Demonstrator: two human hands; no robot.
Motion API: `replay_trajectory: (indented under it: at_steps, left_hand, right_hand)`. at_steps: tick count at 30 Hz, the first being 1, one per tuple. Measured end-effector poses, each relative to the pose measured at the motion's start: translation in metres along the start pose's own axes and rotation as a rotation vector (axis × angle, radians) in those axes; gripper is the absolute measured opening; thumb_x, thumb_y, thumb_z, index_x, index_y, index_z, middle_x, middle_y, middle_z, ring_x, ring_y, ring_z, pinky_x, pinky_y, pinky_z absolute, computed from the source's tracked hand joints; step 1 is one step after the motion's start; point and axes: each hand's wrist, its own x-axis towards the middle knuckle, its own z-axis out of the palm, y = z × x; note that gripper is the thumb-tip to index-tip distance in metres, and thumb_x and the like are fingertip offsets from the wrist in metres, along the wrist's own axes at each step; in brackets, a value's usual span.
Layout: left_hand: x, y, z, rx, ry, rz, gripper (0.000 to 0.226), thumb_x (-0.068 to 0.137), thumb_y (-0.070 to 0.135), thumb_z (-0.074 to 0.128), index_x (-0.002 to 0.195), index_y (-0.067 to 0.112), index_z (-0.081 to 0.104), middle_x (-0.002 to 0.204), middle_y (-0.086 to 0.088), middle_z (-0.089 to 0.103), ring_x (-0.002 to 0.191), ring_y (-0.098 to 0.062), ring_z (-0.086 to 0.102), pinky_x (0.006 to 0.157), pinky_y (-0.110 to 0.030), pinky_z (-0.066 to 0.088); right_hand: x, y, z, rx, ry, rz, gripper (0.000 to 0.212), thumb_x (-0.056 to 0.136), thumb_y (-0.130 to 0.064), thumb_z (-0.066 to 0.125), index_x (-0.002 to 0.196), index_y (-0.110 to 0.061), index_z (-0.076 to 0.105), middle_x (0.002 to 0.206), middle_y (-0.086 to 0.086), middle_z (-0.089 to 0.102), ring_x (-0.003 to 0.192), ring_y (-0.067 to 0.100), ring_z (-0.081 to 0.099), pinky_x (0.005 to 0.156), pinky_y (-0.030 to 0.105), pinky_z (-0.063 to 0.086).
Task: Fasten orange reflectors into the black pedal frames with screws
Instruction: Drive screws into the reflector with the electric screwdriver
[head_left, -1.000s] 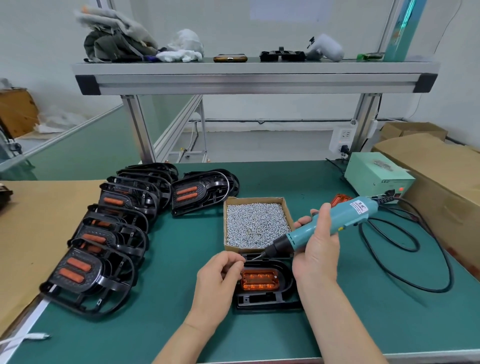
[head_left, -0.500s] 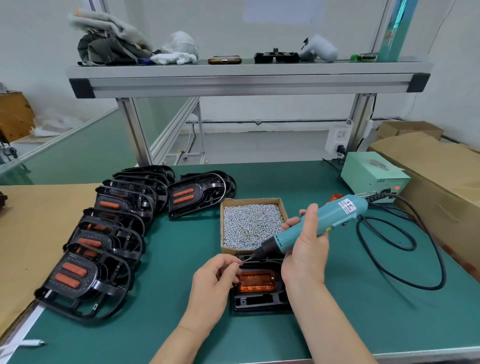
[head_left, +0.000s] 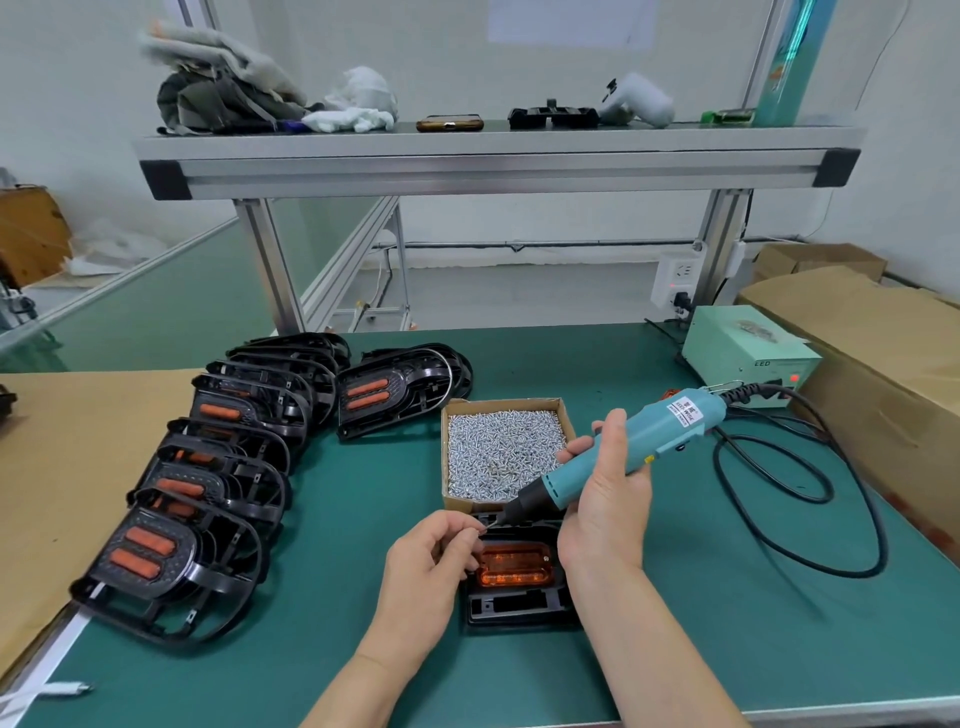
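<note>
Right hand (head_left: 605, 499) grips the screwdriver (head_left: 649, 436). Left hand (head_left: 431, 566) pinches a screw (head_left: 482, 531) at the bit tip, over the orange reflector (head_left: 514, 564) seated in the black pedal frame (head_left: 519, 608) beside the screw box (head_left: 501, 452).

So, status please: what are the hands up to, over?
Right hand grips driver. Left hand pinches screw at its tip. Reflector sits in frame, nothing blocking.

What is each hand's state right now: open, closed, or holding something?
Left hand: closed, pinching what looks like a small screw.
Right hand: closed, gripping the teal electric screwdriver.
</note>
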Motion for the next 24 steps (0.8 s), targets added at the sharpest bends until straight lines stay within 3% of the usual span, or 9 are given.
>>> replay_trajectory:
  at_steps: [16,20,24]
  left_hand:
    - [0.0,0.005,-0.006,-0.255,0.033,-0.012,0.019,0.086,-0.012,0.064,0.083,0.006,0.07,0.076,-0.009,0.07,0.071,-0.013,0.065,0.067,-0.018,0.051]
    - [0.001,0.005,-0.008,-0.286,0.041,0.015,0.028,0.086,-0.013,0.063,0.084,0.014,0.072,0.082,-0.008,0.07,0.075,-0.014,0.066,0.073,-0.019,0.052]
    - [-0.001,0.004,-0.004,-0.205,0.032,0.095,0.039,0.087,-0.013,0.062,0.098,0.023,0.072,0.088,-0.008,0.071,0.082,-0.013,0.066,0.079,-0.019,0.051]
  right_hand:
    - [-0.001,0.011,0.004,-0.024,0.027,0.023,0.026,0.096,-0.042,0.064,0.097,-0.018,0.054,0.062,-0.003,0.06,0.057,0.01,0.058,0.058,0.022,0.05]
    - [-0.003,0.013,0.005,-0.002,0.046,0.069,0.027,0.096,-0.043,0.064,0.1,-0.019,0.055,0.065,-0.003,0.06,0.06,0.01,0.06,0.059,0.023,0.051]
    - [-0.002,0.013,0.004,-0.016,0.074,0.074,0.024,0.096,-0.043,0.064,0.096,-0.02,0.055,0.065,-0.003,0.061,0.06,0.011,0.06,0.062,0.027,0.051]
